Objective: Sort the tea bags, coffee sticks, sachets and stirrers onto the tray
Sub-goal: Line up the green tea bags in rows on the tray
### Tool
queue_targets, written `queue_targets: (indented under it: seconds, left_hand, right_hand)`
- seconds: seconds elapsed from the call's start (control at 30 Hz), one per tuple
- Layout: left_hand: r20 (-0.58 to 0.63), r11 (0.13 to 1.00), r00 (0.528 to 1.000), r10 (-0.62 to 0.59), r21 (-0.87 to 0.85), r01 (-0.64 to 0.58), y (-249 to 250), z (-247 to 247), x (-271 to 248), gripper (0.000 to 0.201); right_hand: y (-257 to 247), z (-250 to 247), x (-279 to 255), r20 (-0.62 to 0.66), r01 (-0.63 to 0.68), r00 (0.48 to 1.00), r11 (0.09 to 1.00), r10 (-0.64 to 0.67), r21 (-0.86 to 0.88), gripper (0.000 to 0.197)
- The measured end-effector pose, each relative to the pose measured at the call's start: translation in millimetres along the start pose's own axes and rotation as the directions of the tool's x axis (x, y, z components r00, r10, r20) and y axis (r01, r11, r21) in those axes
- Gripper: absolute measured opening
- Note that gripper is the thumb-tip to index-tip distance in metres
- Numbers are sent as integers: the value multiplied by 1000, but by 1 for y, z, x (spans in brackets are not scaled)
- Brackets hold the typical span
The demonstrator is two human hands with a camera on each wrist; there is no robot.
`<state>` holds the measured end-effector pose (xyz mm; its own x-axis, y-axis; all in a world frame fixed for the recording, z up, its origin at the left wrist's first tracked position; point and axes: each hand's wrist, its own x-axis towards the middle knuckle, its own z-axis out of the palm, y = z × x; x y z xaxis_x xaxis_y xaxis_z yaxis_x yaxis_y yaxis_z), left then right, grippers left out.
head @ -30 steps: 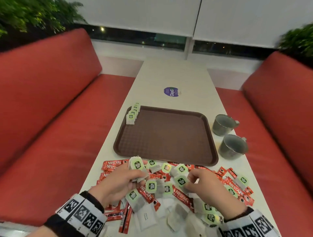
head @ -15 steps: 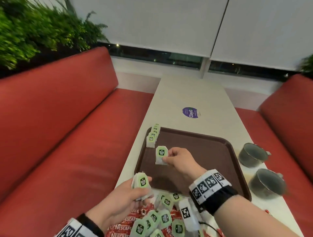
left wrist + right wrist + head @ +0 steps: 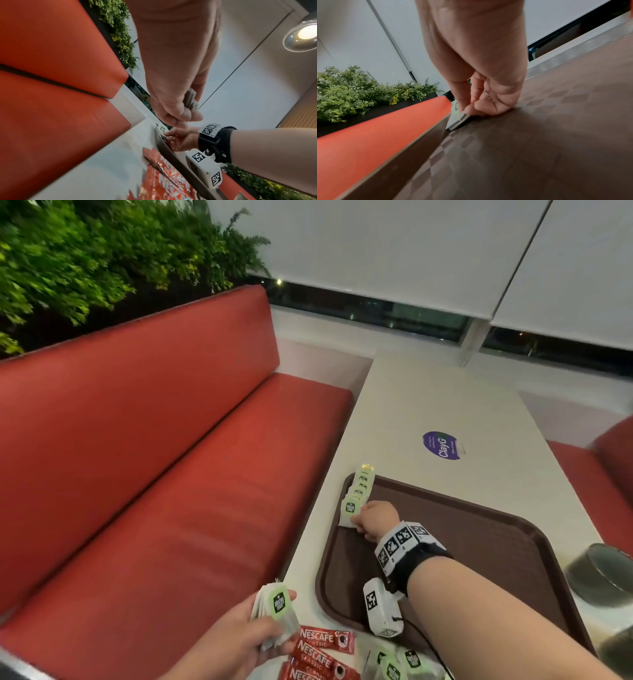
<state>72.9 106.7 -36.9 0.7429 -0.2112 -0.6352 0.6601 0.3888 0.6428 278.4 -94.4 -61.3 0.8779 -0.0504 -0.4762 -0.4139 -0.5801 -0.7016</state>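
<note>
Our right hand (image 3: 371, 520) pinches a tea bag (image 3: 350, 507) at the tray (image 3: 479, 529) row; seat it upright, overlapping. Left hand (image 3: 236, 642) grips the spare stack (image 3: 274, 614).

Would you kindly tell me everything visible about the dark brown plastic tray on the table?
The dark brown plastic tray is rectangular with rounded corners, a raised rim and a checkered textured floor. It lies flat on the pale table. A row of green-labelled tea bags leans overlapping along its far left edge, where the right hand pinches the nearest bag. The rest of its floor looks bare.
</note>
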Motion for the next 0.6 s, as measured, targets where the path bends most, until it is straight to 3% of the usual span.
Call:
queue_targets:
  seconds: [0.2, 0.33, 0.43, 0.6]
  left_hand:
    - [-44, 999, 999, -12, -50, 10, 9, -1, 4, 35]
    - [-22, 999, 1000, 18, -40, -19, 12, 1, 9, 34]
    - [-26, 999, 999, 40, -26, -40, 14, 4, 12, 33]
    - [6, 994, 996, 86, -74, -86, 20, 9, 10, 29]
  right_hand:
    - [-5, 7, 13, -83, -67, 995, 989, 56, -129, 14]
    - [-10, 6, 12, -29, -156, 988, 987, 155, -45, 6]
    - [-13, 4, 8, 8, -218, 976, 976, 218, -8, 19]
    - [-12, 0, 2, -52, -157, 986, 988, 156, 0, 33]
